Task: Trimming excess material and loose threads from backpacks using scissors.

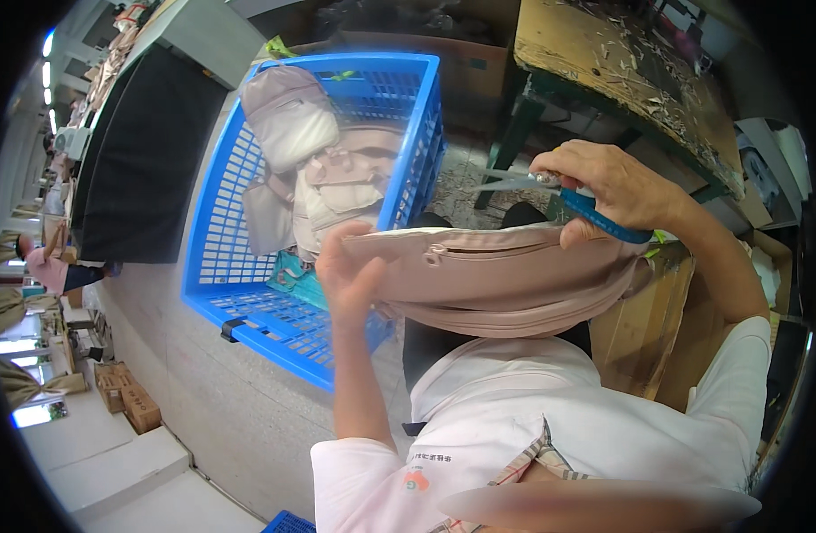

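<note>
A dusty-pink bag piece [514, 280] with a zipper along its upper side stretches across my lap. My left hand [344, 271] grips its left end between thumb and fingers. My right hand [623, 186] is closed on scissors [590, 211] with blue handles. Their metal blades point left above the bag piece, slightly apart. My right thumb is close to the bag's upper edge; whether it touches the fabric I cannot tell.
At my left front stands a blue plastic crate [319, 360] holding several pale pink and cream bag pieces [337, 191]. A green-legged worktable [585, 44] strewn with scraps is at the far right. Cardboard [643, 329] stands by my right side. Another person [52, 262] is far left.
</note>
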### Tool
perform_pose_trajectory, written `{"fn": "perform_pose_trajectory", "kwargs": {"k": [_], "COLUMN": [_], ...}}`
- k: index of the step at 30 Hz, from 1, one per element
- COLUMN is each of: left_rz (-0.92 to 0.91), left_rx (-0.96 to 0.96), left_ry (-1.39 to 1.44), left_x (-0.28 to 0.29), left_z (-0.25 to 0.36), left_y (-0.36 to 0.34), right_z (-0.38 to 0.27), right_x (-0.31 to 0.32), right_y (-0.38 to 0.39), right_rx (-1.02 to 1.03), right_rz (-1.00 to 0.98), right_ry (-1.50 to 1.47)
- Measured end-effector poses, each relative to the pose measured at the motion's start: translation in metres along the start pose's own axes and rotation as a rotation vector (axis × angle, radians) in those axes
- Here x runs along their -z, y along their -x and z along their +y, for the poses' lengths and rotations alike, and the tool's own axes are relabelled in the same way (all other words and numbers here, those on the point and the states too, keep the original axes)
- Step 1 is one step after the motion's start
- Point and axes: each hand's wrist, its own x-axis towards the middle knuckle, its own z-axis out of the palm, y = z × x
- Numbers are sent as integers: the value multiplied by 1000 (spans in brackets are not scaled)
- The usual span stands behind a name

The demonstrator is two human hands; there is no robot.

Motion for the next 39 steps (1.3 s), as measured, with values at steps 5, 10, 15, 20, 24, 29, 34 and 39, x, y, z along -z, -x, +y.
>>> {"fn": "perform_pose_trajectory", "kwargs": {"k": [5, 10, 15, 20, 24, 29, 34, 39], "left_rz": [58, 51, 18, 26, 19, 6, 6, 94], "left_rx": [21, 77, 44, 57, 67, 48, 112, 67], "left_ry": [-33, -41, 8, -49, -82, -40, 32, 4], "left_x": [-5, -13, -20, -21, -20, -20, -21, -18], "left_z": [5, 11, 14, 15, 14, 14, 13, 4], "left_y": [5, 11, 14, 16, 16, 15, 15, 7], "right_z": [-16, -31, -44, -49, -51, -52, -50, -38], "right_x": [-9, -20, -32, -36, -35, -34, -37, -33], "right_y": [-14, -34, -53, -63, -67, -70, -71, -71], "right_rx": [37, 111, 144, 144, 172, 148, 109, -39], "right_rz": [-86, -77, -135, -193, -228, -267, -265, -198], "right_ry": [61, 78, 42, 58, 88, 82, 77, -280]}}
